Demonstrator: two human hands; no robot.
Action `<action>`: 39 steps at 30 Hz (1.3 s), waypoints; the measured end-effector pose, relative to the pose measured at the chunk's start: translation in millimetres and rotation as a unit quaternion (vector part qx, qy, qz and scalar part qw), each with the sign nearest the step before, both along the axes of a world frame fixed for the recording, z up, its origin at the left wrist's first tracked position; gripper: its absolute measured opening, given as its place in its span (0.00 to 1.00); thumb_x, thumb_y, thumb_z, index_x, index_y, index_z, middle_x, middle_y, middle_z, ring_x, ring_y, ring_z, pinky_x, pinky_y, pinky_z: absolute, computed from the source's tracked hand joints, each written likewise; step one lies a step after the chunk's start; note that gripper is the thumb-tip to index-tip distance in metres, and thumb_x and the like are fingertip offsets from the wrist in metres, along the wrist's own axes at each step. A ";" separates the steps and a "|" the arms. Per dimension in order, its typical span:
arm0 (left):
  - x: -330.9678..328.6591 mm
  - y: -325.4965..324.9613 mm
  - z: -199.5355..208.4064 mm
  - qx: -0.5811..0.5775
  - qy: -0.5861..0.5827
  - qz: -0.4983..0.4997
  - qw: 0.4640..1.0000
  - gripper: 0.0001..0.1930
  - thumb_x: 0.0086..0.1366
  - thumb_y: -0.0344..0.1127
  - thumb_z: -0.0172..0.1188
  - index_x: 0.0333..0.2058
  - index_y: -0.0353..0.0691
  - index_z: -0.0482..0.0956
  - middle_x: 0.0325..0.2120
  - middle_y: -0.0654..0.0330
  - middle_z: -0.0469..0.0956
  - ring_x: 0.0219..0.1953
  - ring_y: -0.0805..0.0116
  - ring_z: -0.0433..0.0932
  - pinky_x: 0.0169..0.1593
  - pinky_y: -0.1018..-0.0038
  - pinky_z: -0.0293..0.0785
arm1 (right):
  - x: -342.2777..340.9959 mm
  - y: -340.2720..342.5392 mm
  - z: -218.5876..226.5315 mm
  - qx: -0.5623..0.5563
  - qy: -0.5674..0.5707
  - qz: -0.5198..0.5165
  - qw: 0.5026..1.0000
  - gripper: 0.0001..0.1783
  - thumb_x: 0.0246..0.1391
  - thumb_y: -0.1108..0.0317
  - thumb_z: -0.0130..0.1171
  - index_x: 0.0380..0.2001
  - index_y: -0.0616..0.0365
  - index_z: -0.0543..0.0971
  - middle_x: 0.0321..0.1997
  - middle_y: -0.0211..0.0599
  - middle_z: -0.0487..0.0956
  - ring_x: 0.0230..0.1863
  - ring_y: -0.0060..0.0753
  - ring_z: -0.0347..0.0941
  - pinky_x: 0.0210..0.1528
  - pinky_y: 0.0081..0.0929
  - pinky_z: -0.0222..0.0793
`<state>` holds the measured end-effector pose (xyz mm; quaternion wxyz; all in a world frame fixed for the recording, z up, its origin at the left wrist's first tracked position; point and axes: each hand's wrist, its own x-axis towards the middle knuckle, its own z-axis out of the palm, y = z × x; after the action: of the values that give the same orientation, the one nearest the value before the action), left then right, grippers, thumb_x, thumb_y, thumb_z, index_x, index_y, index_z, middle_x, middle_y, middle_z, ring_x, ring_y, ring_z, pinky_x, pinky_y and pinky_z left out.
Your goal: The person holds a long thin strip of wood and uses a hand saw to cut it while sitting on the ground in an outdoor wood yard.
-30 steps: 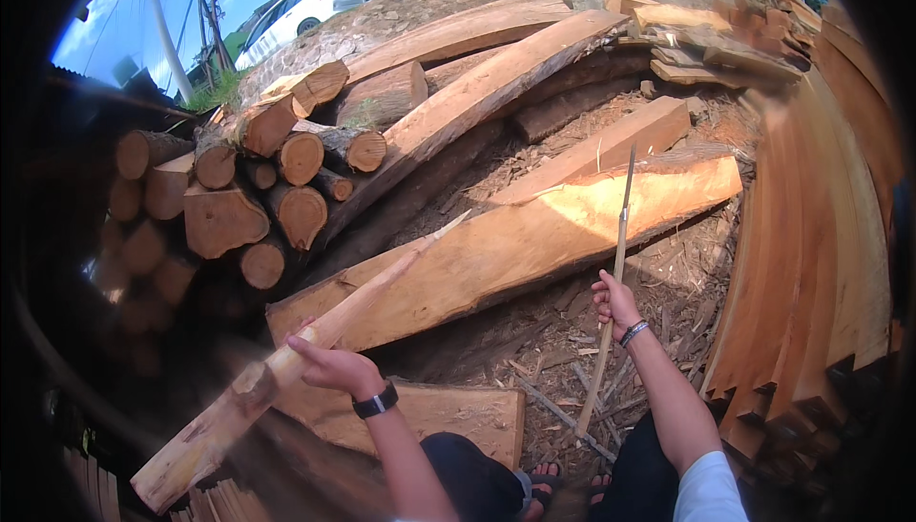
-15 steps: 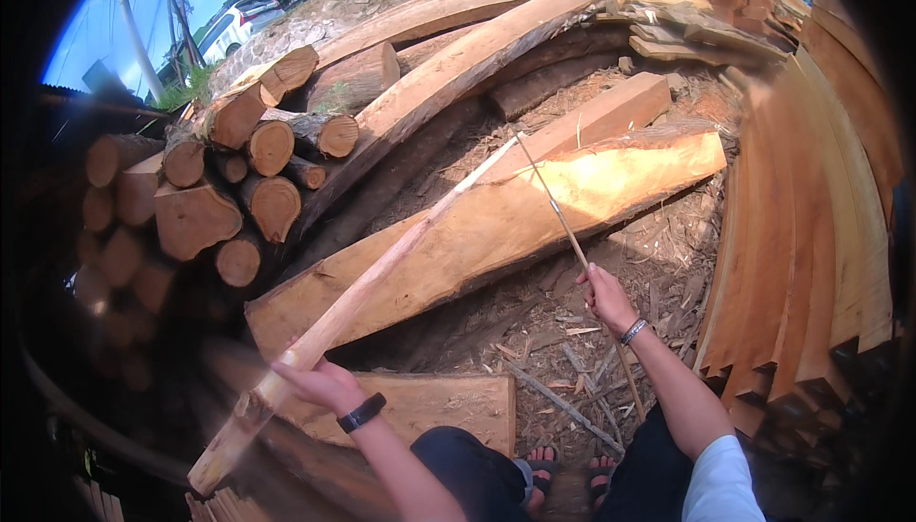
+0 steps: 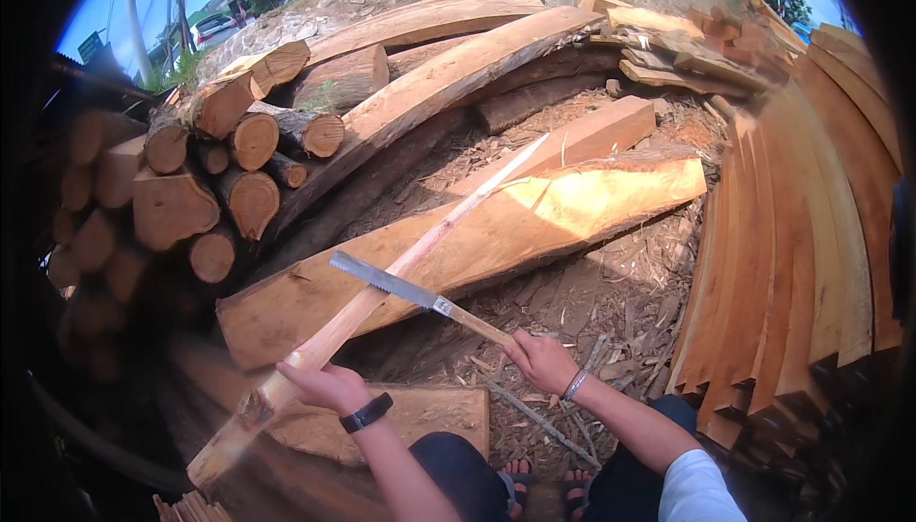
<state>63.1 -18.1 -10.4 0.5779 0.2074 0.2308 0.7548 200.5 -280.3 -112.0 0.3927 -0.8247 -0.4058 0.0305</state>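
A long, peeled wooden pole (image 3: 420, 247) slants from the lower left up toward the far middle. My left hand (image 3: 326, 387), with a dark band at the wrist, is closed round it near its thick, knotty lower end. In my right hand (image 3: 544, 362) is a handsaw (image 3: 474, 323), gripped by its long, pale wooden handle. Its grey toothed blade (image 3: 382, 279) crosses the pole well above my left hand, its tip past the pole's left side. Whether the teeth touch the wood I cannot tell.
Beneath the pole lies a thick sawn slab (image 3: 572, 199) with a shorter plank (image 3: 420, 414) nearer me. Cut logs (image 3: 250, 199) are stacked at left. Overlapping boards (image 3: 792, 245) stand at right. Bark scraps and sticks (image 3: 544, 417) litter the ground by my feet.
The saw has swung leftward and down from the pole's far end, and its blade now shows broadside across the pole. My right hand moved left and nearer me; the left keeps its grip.
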 end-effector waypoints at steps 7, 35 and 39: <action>-16.5 24.9 -10.6 -0.011 -0.102 0.015 0.995 0.22 0.71 0.54 0.48 0.38 0.35 0.71 0.34 0.59 0.75 0.37 0.68 0.75 0.50 0.69 0.73 | 5.2 -0.5 -9.6 -0.030 -0.020 -0.022 0.999 0.25 0.64 0.47 0.47 0.29 0.61 0.70 0.23 0.58 0.77 0.28 0.65 0.75 0.31 0.54 0.70; -25.9 40.2 -28.2 -0.068 -0.121 -0.043 0.989 0.26 0.68 0.53 0.56 0.55 0.50 0.56 0.29 0.63 0.69 0.33 0.72 0.72 0.45 0.69 0.74 | 21.5 0.4 -13.1 -0.112 -0.013 -0.076 0.991 0.27 0.67 0.49 0.41 0.29 0.64 0.72 0.23 0.64 0.76 0.30 0.69 0.74 0.34 0.60 0.70; -21.0 29.8 -16.5 -0.052 -0.123 -0.040 0.990 0.31 0.68 0.52 0.56 0.60 0.50 0.51 0.28 0.62 0.69 0.32 0.72 0.72 0.42 0.71 0.75 | 34.0 -3.1 -23.5 -0.079 -0.009 -0.086 0.993 0.27 0.66 0.48 0.42 0.29 0.64 0.73 0.24 0.64 0.76 0.30 0.70 0.74 0.35 0.61 0.69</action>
<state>42.1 11.6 -26.9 0.6415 0.0923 0.1884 0.7379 234.6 -283.4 -135.5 0.3239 -0.8851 -0.3335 0.0217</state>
